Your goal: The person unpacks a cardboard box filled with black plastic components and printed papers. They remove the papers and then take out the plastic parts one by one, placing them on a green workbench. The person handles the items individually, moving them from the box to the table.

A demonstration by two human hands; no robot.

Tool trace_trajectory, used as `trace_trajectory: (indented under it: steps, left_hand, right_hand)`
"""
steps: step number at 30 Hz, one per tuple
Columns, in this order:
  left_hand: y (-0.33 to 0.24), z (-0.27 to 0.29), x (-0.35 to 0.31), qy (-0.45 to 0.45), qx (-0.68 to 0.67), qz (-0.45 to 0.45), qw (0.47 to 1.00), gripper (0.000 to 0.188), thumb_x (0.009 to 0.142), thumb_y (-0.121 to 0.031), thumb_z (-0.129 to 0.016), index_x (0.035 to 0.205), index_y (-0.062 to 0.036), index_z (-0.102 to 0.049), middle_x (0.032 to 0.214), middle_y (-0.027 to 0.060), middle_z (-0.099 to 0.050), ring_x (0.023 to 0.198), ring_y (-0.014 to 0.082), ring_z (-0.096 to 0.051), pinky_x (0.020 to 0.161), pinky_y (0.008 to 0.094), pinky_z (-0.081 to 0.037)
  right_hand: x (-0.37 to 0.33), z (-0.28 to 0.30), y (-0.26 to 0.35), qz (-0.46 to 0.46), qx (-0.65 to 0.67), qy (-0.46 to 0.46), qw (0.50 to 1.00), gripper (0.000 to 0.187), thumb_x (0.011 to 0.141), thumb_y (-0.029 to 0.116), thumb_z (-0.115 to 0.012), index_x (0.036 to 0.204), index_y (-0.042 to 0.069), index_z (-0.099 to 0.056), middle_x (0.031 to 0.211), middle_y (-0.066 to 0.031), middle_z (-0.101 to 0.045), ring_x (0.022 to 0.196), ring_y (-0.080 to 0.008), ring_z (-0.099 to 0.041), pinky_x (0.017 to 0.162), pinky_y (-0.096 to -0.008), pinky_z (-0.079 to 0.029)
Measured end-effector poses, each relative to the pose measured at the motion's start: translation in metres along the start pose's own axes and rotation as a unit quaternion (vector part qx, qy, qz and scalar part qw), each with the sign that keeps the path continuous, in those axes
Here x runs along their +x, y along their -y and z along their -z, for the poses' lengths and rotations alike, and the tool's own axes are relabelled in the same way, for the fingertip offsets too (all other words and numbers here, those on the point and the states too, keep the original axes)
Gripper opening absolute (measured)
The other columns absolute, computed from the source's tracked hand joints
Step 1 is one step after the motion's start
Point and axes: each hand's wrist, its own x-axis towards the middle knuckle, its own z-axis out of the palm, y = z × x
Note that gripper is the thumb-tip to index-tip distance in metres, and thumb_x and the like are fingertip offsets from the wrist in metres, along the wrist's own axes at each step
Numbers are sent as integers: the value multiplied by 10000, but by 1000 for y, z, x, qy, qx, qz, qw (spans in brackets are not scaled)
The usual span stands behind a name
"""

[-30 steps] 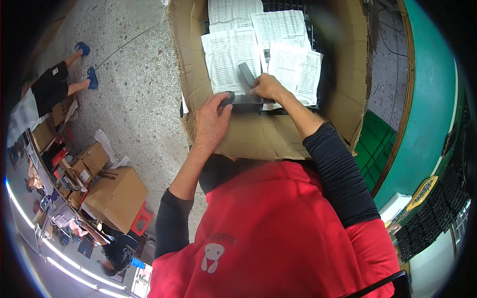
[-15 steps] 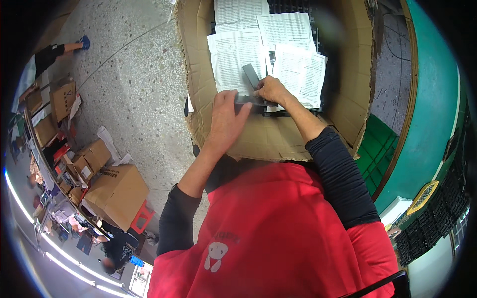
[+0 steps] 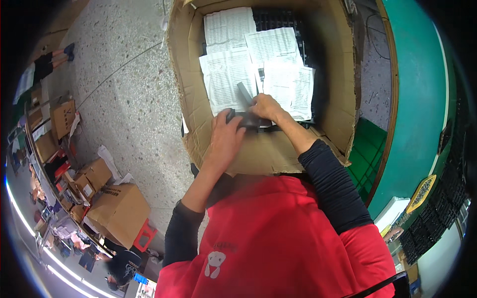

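Observation:
Both hands are inside an open cardboard box (image 3: 194, 119), at its near end. My left hand (image 3: 224, 141) is closed around a small black block-like piece (image 3: 230, 115), which its fingers partly hide. My right hand (image 3: 269, 110) pinches a flat dark grey bar (image 3: 244, 93) that slants up and left over the papers. Between the hands lies another dark part (image 3: 251, 121), blurred and partly covered, so its shape cannot be made out. Several printed white sheets (image 3: 228, 69) lie under and beyond my hands, on top of black ribbed parts (image 3: 276, 19).
The box walls rise around my hands. To the right are a green crate (image 3: 367, 149) and a green surface (image 3: 415, 99) with a wooden edge. On the speckled floor (image 3: 129, 99) at left stand cardboard cartons (image 3: 119, 211) and a red stool (image 3: 145, 236). Other people (image 3: 121, 268) are farther left.
The view has shifted, so the box and papers sit lower and slightly left. My left fingers have curled further around the black piece. The right hand still pinches the grey bar.

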Motion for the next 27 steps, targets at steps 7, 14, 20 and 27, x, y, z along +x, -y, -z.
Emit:
trace_trajectory:
  steps: [7,14,20,27]
  left_hand:
    - [-5,3,-12,56,31,11,998,219,852,-96,-545,1039,-32,-640,1099,160,-585,1048,342,-526,899,434,-425]
    - [-6,35,-17,-80,-63,-14,995,200,863,-122,-555,994,-5,-651,873,175,-640,816,331,-607,765,404,-466]
    - [-21,44,-23,-98,-333,115,931,234,909,-151,-539,1024,34,-625,850,73,-652,748,119,-584,719,258,-456]
    - [-21,50,-52,-125,-572,123,801,179,943,-165,-510,980,-14,-599,886,31,-637,768,80,-594,666,242,-483]
  right_hand:
    - [-30,27,12,-36,-52,-39,997,336,767,224,-528,979,3,-666,986,-228,-654,973,-379,-622,851,-414,-492]
    - [-46,54,-19,-32,189,-83,978,311,775,168,-493,945,-43,-645,943,-213,-652,837,-292,-656,621,-389,-549]
    - [-100,65,-17,23,401,-109,909,265,791,149,-508,926,-36,-642,865,-126,-625,712,-229,-616,536,-328,-552]
    - [-164,55,-12,136,384,-191,893,232,803,120,-488,808,-88,-590,697,-114,-569,613,-195,-587,493,-323,-534]
